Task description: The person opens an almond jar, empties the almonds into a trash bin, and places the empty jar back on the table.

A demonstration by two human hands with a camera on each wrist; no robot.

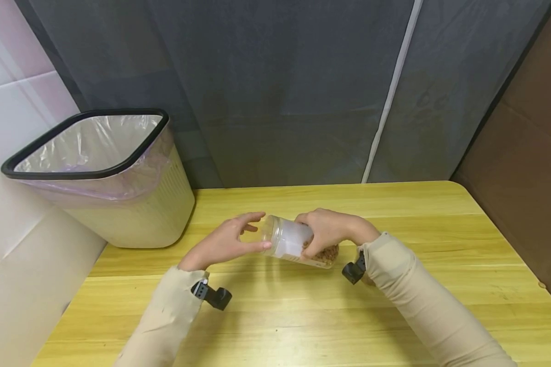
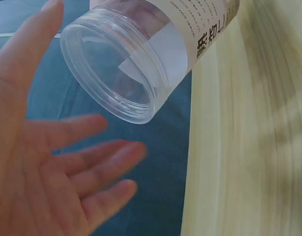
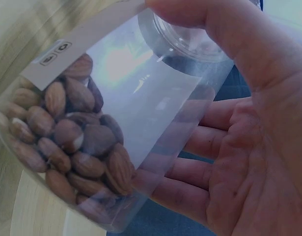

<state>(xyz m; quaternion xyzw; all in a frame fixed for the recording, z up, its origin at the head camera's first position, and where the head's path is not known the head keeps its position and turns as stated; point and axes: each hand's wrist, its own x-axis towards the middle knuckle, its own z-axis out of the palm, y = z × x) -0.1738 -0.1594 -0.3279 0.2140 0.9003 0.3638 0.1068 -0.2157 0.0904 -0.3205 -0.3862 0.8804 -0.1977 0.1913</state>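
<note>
A clear plastic jar (image 1: 291,238) with a white paper label is held tilted over the table, its lidded end toward the left. Almonds (image 3: 82,142) lie heaped at its bottom end, as the right wrist view shows. My right hand (image 1: 328,229) grips the jar's body from above, thumb on the near side and fingers round the far side. At the other end, my left hand (image 1: 227,242) spreads its thumb and fingers around the clear lid (image 2: 109,69). In the left wrist view those fingers are loosely extended, with a gap between most of them and the lid.
A cream waste bin (image 1: 165,204) with a black rim and a plastic liner stands at the table's back left. The yellow wooden table (image 1: 275,326) meets a dark grey backdrop (image 1: 275,102). A brown panel (image 1: 523,142) borders the right side, a white wall (image 1: 23,219) the left.
</note>
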